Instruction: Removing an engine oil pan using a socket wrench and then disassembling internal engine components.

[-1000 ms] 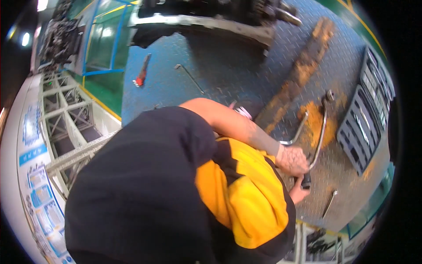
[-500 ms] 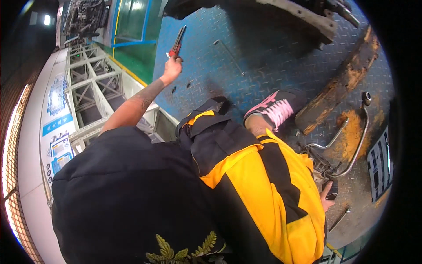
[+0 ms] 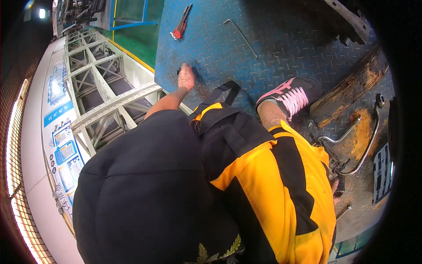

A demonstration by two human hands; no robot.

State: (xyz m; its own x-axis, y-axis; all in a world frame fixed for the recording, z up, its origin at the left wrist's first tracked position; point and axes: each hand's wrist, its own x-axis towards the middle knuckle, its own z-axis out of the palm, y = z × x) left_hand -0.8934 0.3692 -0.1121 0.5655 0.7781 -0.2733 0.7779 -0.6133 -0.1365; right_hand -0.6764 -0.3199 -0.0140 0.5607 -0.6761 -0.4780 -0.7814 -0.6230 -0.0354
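My left hand [image 3: 186, 76] reaches down to the blue diamond-plate floor, beside small dark bits [image 3: 179, 71]. Its fingers are smeared, so I cannot tell whether they close on anything. Farther off, a hex key set [image 3: 178, 33] in a red holder lies on the plate, apart from the hand. My right hand [image 3: 336, 199] shows only in part past my yellow-and-black trouser leg. Its fingers are around a black round part [image 3: 340, 188] beside a metal assembly [image 3: 336, 167] with a bent tube [image 3: 367, 152]; the rest of that hand is hidden.
An L-shaped bar [image 3: 241, 38] lies on the plate ahead. Right of my shoe [image 3: 290, 97] is a worn wooden beam [image 3: 351, 86], with a large metal part [image 3: 349, 17] beyond. A slim tool [image 3: 344, 211] lies near my right hand. White metal framework [image 3: 103, 83] runs along the left.
My left hand has let go of the hex key set and drawn back toward me, down to the dark bits. The view has shifted a little. My right hand stays at the black part.
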